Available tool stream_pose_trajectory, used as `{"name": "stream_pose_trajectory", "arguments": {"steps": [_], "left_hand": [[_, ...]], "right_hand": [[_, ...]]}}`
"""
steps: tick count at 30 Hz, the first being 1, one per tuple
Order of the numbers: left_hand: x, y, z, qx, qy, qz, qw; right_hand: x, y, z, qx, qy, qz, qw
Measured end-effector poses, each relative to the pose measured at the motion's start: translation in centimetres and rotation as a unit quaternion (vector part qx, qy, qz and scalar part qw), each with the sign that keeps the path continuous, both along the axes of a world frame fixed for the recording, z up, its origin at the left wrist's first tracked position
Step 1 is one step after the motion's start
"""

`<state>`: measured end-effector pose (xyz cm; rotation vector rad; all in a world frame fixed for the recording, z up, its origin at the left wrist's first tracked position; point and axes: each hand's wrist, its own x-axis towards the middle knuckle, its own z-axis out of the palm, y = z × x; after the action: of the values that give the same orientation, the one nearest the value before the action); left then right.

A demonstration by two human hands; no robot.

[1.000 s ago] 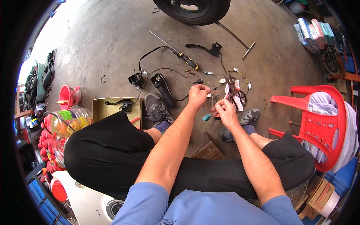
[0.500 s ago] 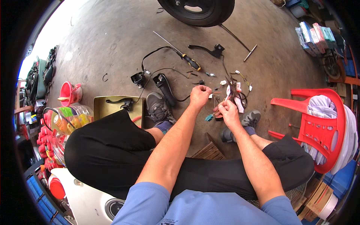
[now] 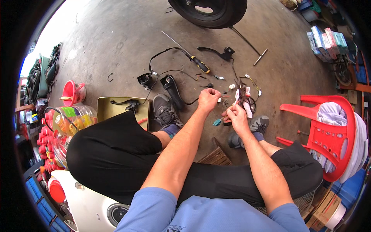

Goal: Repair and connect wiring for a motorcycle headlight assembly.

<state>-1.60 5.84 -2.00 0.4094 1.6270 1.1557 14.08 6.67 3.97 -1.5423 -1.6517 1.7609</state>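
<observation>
My left hand (image 3: 209, 99) is closed in a pinch beside thin wire ends (image 3: 225, 96); it seems to hold one of these wires. Close by on the right, my right hand (image 3: 235, 116) is closed round a bundle of wires, partly hidden by its fingers. A teal connector (image 3: 217, 122) hangs just below the bundle, next to a small dark object I cannot make out. Beyond my right hand lies a dark cable harness (image 3: 242, 94) with white plugs. A black handlebar grip (image 3: 172, 91) with a cable lies left of my left hand.
A yellow-black screwdriver (image 3: 200, 65), a brake lever (image 3: 217, 52) and a black switch housing (image 3: 145, 81) lie on the floor. Another lever sits in a metal tray (image 3: 102, 112) at the left. A red plastic chair (image 3: 326, 133) stands right; a wheel (image 3: 208, 19) is ahead.
The whole view has shifted slightly, so floor objects appear a little to the right and lower. Both hands keep nearly the same closed pose on the wires.
</observation>
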Motion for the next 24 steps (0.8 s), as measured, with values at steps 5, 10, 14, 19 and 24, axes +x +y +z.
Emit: {"name": "stream_pose_trajectory", "arguments": {"steps": [5, 10, 14, 19, 24], "left_hand": [[-0.1, -0.1, -0.4, -0.013, 0.003, 0.003, 1.000], [-0.1, -0.3, -2.2, 0.004, 0.027, 0.032, 0.999], [0.2, -0.3, -0.6, -0.007, 0.020, 0.027, 0.999], [-0.8, -1.3, 2.2, 0.020, 0.188, 0.158, 0.969], [-6.9, -2.3, 4.1, -0.009, 0.327, 0.288, 0.900]], "right_hand": [[-0.2, -0.1, 0.0, -0.006, -0.004, -0.001, 1.000], [-0.5, -0.3, -0.4, -0.017, 0.029, 0.000, 0.999], [0.0, -0.2, -0.4, -0.001, 0.013, 0.007, 1.000], [-0.4, 0.1, -0.5, -0.031, 0.009, -0.003, 0.999], [-1.6, 0.2, 0.0, -0.038, -0.013, 0.012, 0.999]]}}
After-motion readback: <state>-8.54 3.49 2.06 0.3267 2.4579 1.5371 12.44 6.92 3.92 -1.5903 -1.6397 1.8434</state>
